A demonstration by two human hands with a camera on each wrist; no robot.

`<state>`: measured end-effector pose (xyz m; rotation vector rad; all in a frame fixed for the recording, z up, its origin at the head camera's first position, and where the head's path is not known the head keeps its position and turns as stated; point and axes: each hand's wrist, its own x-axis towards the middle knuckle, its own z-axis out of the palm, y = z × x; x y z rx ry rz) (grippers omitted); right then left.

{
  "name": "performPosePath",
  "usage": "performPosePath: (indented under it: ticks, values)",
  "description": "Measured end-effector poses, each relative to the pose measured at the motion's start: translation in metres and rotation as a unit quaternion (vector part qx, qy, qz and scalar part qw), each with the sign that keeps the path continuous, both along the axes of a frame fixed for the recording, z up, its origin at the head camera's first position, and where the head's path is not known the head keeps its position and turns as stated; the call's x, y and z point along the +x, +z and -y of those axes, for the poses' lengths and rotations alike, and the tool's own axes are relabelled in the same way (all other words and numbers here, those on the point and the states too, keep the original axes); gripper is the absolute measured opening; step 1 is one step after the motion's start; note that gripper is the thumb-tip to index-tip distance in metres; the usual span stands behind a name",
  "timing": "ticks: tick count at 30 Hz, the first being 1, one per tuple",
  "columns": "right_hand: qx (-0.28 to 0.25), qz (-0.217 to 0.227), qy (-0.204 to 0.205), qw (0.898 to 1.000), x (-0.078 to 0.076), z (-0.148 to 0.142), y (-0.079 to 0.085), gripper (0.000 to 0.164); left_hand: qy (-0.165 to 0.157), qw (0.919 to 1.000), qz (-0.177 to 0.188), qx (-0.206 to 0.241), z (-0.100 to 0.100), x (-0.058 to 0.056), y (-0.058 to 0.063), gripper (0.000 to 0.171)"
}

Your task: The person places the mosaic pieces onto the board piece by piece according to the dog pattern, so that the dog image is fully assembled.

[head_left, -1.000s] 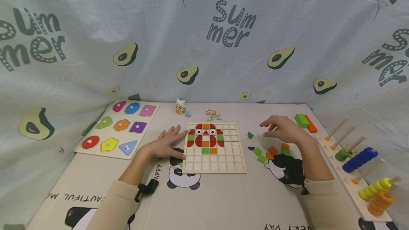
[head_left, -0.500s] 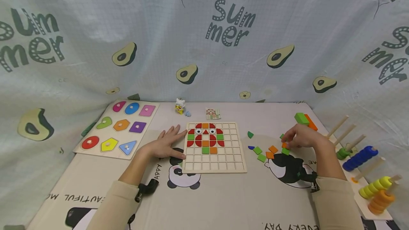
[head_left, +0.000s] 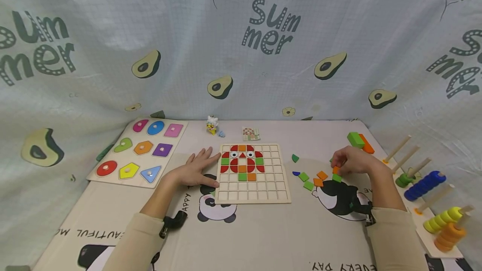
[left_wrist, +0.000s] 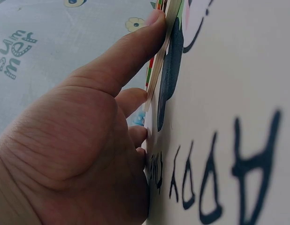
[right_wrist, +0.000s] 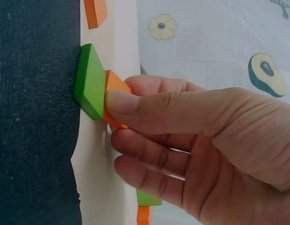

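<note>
Well, the right hand [head_left: 352, 160] pinches an orange tile [right_wrist: 116, 83] in its grip, at three o'clock from the grid board [head_left: 253, 187], just at twelve o'clock of a green tile [head_left: 337, 177] on the bench [head_left: 286, 233]; the left hand [head_left: 196, 172], fingers spread, touches the board's nine-o'clock edge.

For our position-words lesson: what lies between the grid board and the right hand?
The head view shows a dark green piece, a blue piece, two green tiles and two orange tiles there.
</note>
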<state>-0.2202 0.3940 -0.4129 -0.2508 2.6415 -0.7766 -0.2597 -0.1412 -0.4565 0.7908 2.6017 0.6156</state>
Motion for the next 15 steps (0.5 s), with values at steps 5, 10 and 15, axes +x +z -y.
performPosePath:
  ticks: [5, 10, 15]
  values:
    - [-0.036, -0.026, 0.018, 0.999, 0.0, 0.002, 0.005, 0.009, 0.001, 1.0, 0.001, -0.001, 0.0, 0.0, 0.001, 0.103]
    - [-0.078, -0.072, 0.046, 0.993, -0.004, 0.019, 0.011, 0.007, 0.0, 1.0, 0.001, 0.001, 0.001, 0.001, 0.001, 0.102]
    - [-0.071, -0.112, 0.061, 0.989, -0.01, 0.058, 0.015, 0.009, 0.0, 1.0, 0.0, 0.002, 0.0, 0.001, 0.001, 0.102]
